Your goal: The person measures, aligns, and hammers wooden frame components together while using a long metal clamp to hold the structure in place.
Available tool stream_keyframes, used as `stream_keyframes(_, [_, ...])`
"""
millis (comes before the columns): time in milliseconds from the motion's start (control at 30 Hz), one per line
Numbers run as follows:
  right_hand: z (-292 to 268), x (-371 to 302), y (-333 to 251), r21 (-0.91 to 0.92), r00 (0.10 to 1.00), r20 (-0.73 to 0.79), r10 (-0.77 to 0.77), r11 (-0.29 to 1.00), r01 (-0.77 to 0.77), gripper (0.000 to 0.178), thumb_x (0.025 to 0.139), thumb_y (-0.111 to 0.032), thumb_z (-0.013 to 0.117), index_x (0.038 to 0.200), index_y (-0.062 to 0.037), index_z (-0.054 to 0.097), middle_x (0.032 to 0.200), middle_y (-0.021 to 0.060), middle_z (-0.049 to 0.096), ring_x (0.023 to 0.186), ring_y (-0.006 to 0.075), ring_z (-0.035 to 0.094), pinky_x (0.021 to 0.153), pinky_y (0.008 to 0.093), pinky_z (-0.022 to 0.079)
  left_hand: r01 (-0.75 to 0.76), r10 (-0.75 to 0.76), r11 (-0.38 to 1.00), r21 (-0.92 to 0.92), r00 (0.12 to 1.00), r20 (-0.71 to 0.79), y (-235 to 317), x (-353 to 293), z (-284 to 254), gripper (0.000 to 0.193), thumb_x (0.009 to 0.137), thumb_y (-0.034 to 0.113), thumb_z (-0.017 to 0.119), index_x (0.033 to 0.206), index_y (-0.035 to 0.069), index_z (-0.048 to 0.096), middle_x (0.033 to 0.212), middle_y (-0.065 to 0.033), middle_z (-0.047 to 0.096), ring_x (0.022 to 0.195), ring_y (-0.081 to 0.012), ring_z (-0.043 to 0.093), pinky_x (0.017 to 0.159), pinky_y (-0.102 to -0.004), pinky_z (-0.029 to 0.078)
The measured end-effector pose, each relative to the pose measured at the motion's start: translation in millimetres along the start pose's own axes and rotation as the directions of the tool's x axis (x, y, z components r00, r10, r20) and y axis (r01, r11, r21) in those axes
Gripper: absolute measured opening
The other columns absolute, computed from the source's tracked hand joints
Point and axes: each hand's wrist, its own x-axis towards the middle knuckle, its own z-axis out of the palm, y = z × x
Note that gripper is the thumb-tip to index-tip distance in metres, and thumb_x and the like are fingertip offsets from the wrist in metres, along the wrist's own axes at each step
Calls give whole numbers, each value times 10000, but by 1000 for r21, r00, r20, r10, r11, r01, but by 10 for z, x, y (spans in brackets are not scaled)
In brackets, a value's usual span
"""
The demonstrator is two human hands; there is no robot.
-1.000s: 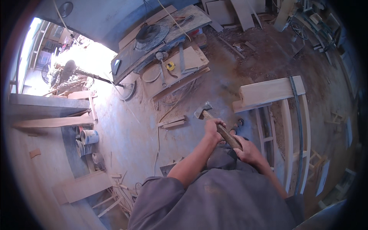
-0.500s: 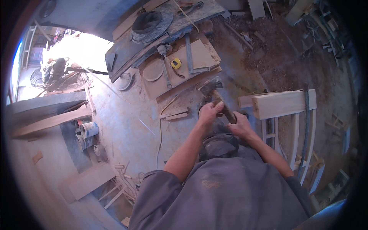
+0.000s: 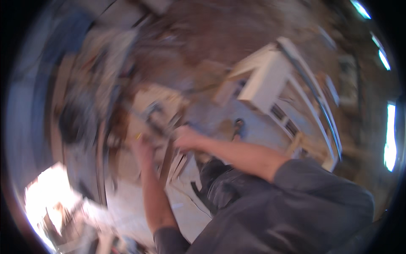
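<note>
Motion smears both hands over a pale board (image 3: pixel 146 97) on the low work surface. My right hand (image 3: pixel 186 138) is closed round the handle of a hammer-like tool (image 3: pixel 155 114); its metal head is over the board, too blurred to tell whether it touches. My left hand (image 3: pixel 144 149) is beside it, fingers too smeared to read. Close to that hand shows a bit of the yellow tape measure (image 3: pixel 138 136). Short wood strips (image 3: pixel 179 165) lie just below my right hand.
A pale timber frame (image 3: pixel 266 78) with a thick end beam and long curved rails stands to the right. A dark hat (image 3: pixel 74 120) rests on the bench at left. A small dark object (image 3: pixel 239 123) is on the floor ahead of my right forearm.
My view has swung round, so the bench now lies on the left. My hands have moved apart and over the board; the left has come off the tool's handle, which the right still holds.
</note>
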Motion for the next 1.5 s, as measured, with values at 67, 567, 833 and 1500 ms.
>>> stream_keyframes(67, [76, 334, -169, 573, 841, 83, 535, 665, -479, 373, 711, -245, 684, 959, 34, 694, 966, 288, 672, 948, 447, 641, 816, 470, 522, 106, -99, 987, -119, 993, 61, 5, 14, -17, 427, 696, 160, 743, 1090, 5, 684, 1153, -304, 572, 1052, -443, 574, 893, -451, 477])
stream_keyframes(567, [128, -2541, 150, 967, 839, -10, 544, 220, -131, 178, 827, -155, 678, 878, 16, 678, 669, 75, 629, 547, 131, 554, 486, 291, 440, 52, 231, 859, -510, 848, 476, 2839, -1909, 499, 535, 922, 166, 592, 1361, -107, 458, 891, -111, 668, 790, -145, 585, 727, -282, 485])
stream_keyframes(833, [-178, -4726, 980, 983, 511, -46, 858, -54, 178, 85, 795, -59, 684, 865, -17, 664, 639, 38, 578, 490, 108, 494, 423, 274, 367, -177, 219, 976, -130, 727, 651, 3771, -2641, 1247, 234, 858, 145, 557, 987, -15, 669, 692, -24, 610, 690, -99, 545, 639, -314, 451])
stream_keyframes(1500, [-1183, -6338, 3519, 630, -272, -741, 614, 495, -598, 152, 810, -86, 657, 955, -45, 677, 955, 121, 650, 963, 306, 592, 877, 415, 465, 250, -198, 960, -126, 924, 328, 4932, -1332, 2023, 305, 865, 281, 599, 851, -11, 687, 604, -200, 570, 559, -246, 592, 594, -396, 457])
